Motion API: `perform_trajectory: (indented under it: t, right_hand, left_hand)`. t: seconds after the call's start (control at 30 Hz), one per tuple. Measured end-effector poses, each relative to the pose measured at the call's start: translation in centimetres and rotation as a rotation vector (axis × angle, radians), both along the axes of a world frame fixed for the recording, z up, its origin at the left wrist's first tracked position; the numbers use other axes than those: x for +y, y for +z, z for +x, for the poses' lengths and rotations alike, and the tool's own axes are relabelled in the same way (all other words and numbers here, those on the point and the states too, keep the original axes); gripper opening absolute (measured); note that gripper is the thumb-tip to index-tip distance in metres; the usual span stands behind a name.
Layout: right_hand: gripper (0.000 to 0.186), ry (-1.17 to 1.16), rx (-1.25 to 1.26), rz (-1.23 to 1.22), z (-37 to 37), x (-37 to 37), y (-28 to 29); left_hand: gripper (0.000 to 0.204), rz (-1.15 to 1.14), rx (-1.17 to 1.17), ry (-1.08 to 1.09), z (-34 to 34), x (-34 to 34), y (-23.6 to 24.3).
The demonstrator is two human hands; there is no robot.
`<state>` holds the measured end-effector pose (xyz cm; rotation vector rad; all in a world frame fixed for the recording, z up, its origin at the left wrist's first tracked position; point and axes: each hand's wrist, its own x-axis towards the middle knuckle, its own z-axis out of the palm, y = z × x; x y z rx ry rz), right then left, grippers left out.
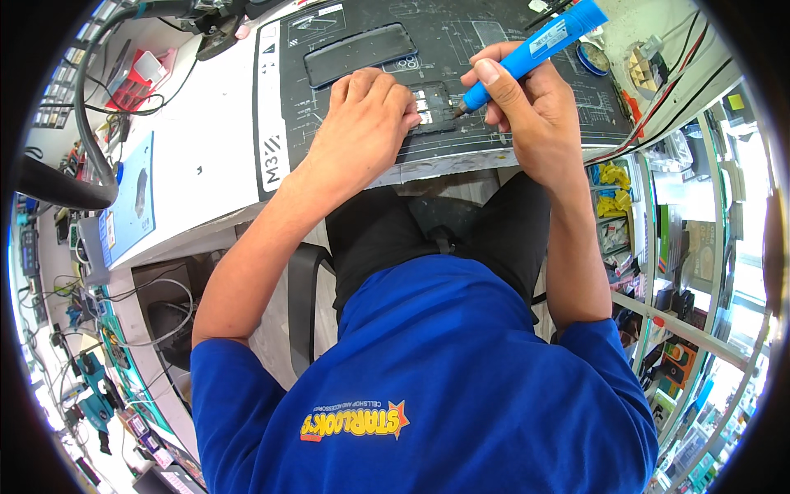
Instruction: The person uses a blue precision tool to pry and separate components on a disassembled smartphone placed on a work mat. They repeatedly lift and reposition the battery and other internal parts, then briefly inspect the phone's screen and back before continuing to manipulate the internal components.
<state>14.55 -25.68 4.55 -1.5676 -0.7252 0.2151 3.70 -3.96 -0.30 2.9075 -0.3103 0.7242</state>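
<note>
My right hand (531,107) grips a thick blue pen-shaped tool (539,51) with a pale label. Its narrow dark tip points down at the right edge of an opened phone body (442,97), whether touching I cannot tell. Silvery and pale parts show inside that body. Curled over its left side, my left hand (362,115) has its fingertips at the body's edge, and the hand partly hides it. Beyond the left hand lies a dark phone back cover (360,54) with a camera cutout at its right end. Both sit on a black printed work mat (300,111).
A white worktop (214,123) runs left of the mat, with a blue pad (136,193) on it. A black bent arm (74,183) stands at the left. Cables and a small round tin (592,58) are at the far right. Glass shelves (691,222) stand beside me.
</note>
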Motion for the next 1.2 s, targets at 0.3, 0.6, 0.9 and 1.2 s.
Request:
perform_trajectory:
  t: [0.3, 0.6, 0.9, 1.2]
  right_hand:
    - [0.028, 0.025, -0.044, -0.029, 0.0, -0.2, -0.1]
    - [0.028, 0.018, -0.021, -0.044, -0.2, -0.2, 0.3]
    - [0.029, 0.013, -0.008, -0.047, 0.0, -0.2, 0.4]
    - [0.036, -0.016, 0.041, -0.044, -0.3, 0.0, 0.4]
  left_hand:
    - [0.023, 0.043, 0.078, 0.074, -0.1, -0.5, 0.4]
    - [0.023, 0.061, 0.044, 0.047, 0.0, -0.4, 0.5]
    - [0.023, -0.173, 0.045, 0.26, 4.2, 6.4, 0.9]
    - [0.03, -0.511, 0.178, 0.38, 4.0, 8.8, 1.0]
